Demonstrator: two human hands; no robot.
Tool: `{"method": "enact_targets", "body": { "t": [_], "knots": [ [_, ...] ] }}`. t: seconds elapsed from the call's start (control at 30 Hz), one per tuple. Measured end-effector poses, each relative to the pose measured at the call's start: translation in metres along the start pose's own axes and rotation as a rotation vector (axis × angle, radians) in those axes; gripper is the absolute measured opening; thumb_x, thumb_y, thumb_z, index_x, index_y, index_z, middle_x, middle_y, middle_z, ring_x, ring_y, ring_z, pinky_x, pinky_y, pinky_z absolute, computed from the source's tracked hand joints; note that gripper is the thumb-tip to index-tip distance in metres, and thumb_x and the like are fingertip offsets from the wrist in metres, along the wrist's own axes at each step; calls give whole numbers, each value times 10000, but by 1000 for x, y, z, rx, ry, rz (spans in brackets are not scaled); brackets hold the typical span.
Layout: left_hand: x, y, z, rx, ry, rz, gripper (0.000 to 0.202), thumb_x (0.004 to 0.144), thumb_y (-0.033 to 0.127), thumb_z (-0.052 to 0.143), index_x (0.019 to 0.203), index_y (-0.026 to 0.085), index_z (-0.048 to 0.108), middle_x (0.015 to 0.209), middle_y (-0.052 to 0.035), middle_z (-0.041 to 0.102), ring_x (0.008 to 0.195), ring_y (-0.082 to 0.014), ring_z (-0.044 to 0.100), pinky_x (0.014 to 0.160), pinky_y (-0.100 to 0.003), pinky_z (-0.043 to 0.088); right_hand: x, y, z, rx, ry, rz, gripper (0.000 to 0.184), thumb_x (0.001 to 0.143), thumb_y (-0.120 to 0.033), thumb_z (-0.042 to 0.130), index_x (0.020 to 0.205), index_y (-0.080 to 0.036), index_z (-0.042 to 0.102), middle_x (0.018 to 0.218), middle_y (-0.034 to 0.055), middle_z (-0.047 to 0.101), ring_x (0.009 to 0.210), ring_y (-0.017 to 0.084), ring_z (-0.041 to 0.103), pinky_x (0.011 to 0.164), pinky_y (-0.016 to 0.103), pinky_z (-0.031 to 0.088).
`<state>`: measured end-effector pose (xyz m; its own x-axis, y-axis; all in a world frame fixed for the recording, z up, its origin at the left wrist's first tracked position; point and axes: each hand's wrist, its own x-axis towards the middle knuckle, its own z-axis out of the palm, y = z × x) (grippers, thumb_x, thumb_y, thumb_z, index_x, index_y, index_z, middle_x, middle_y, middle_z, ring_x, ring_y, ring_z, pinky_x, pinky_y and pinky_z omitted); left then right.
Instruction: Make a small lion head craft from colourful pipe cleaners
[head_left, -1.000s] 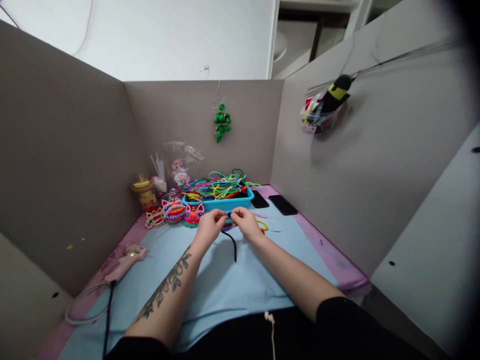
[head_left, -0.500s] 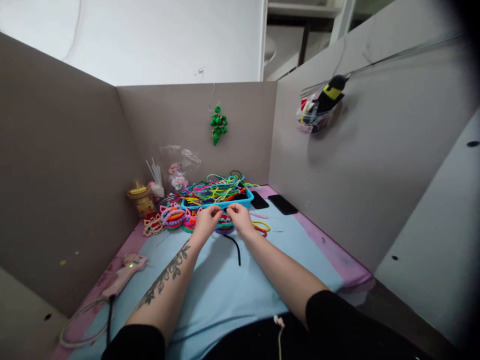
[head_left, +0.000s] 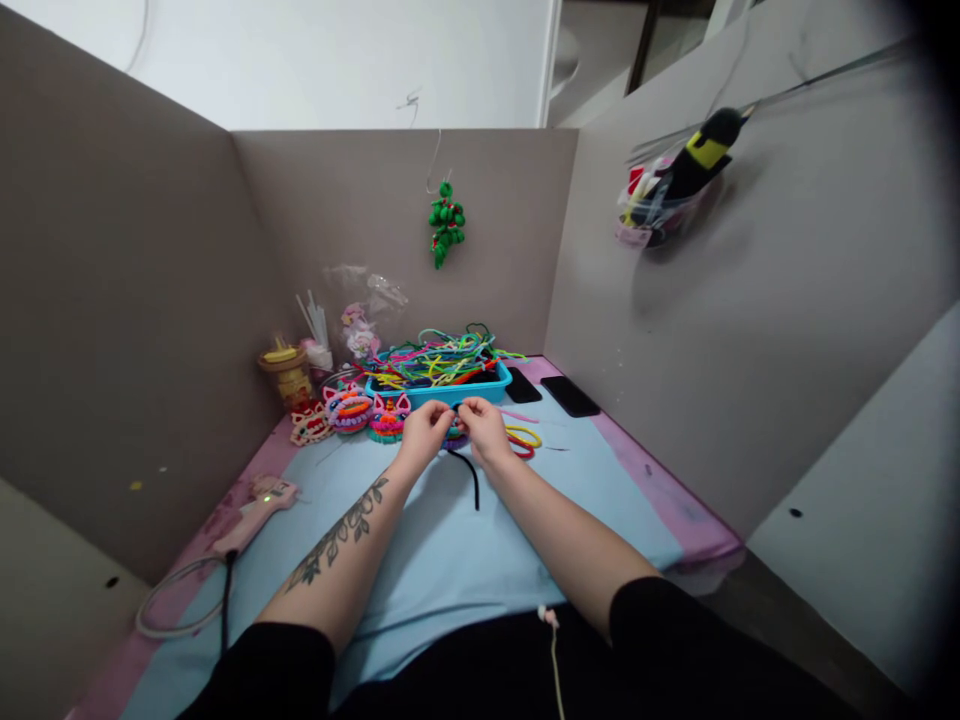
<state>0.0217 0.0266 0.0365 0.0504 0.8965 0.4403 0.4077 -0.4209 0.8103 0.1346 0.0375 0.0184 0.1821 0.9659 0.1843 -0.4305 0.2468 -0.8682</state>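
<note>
My left hand (head_left: 425, 430) and my right hand (head_left: 482, 425) meet over the middle of the table, fingertips pinched close together. A small dark bit shows between them, apparently part of a black pipe cleaner (head_left: 475, 485), whose loose length curves down below the hands. My fingers hide how it is bent. Just behind them, a purple and teal fuzzy piece (head_left: 455, 440) is mostly covered. To the left stand colourful pipe-cleaner figures with pointed ears, including a pink and orange one (head_left: 389, 418) and a lilac one (head_left: 348, 407).
Behind my hands, a blue tray (head_left: 435, 394) holds a heap of coloured pipe cleaners. Two black phones (head_left: 570, 397) lie right of it. A pink glue gun (head_left: 259, 515) with its cord rests at left. Grey panels (head_left: 337, 200) enclose the table; a cup (head_left: 287, 380) stands back left.
My view has shifted slightly. The two hands have drawn a little closer together, still pinching, and the black pipe cleaner still trails below them.
</note>
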Motion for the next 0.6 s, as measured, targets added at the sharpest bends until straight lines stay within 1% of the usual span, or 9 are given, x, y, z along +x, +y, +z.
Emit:
{"method": "enact_targets", "body": {
  "t": [0.17,0.3,0.5,0.6],
  "knots": [
    [-3,-2,4,-64,35,6,189,739,319,556,744,138,606,642,-12,618,569,-115,543,557,-222,427,-6,-3,3,97,2,60,188,545,-253,665,639,-183,519,527,-68,478,456,66,424,448,202,329],
    [-5,-3,8,-114,77,15,207,736,335,567,757,136,623,685,-26,635,594,-120,553,562,-224,436,-7,-2,5,154,40,118,204,537,-248,683,639,-185,518,529,-69,477,436,57,388,429,199,297],
    [-7,-5,14,-253,112,-39,250,710,371,610,770,130,643,675,-24,628,591,-117,543,549,-218,435,-10,-4,6,251,35,227,244,543,-232,724,637,-187,504,520,-61,471,455,69,407,433,196,296],
    [-7,-4,13,-324,98,-66,263,695,386,627,752,129,630,634,-4,597,555,-100,514,522,-203,413,-13,-7,6,285,45,263,242,537,-212,728,626,-182,505,514,-55,475,459,71,415,431,192,292]
  ]
}}
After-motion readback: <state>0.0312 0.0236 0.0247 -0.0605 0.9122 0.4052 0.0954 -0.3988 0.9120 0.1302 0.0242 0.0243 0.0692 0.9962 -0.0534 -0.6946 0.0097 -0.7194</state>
